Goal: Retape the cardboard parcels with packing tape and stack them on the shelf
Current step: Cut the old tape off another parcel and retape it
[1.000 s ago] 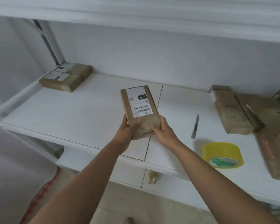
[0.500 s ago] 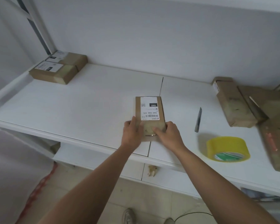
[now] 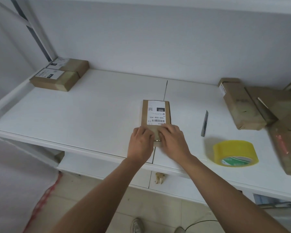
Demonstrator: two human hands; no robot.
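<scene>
A small cardboard parcel with a white label lies flat on the white shelf, near its front edge. My left hand and my right hand both press down on the parcel's near end, fingers laid over it. A yellow roll of packing tape rests on the shelf to the right of my right hand. Two labelled parcels sit side by side in the far left corner. A loose pile of several cardboard parcels lies at the right.
A slim utility knife lies on the shelf between the parcel and the pile. The wall closes the back. Below the shelf edge are a lower ledge, a tiled floor and my shoes.
The parcel, held tilted above the shelf a second ago, now lies flat on it. Both hands have shifted from gripping its sides to pressing on its near end.
</scene>
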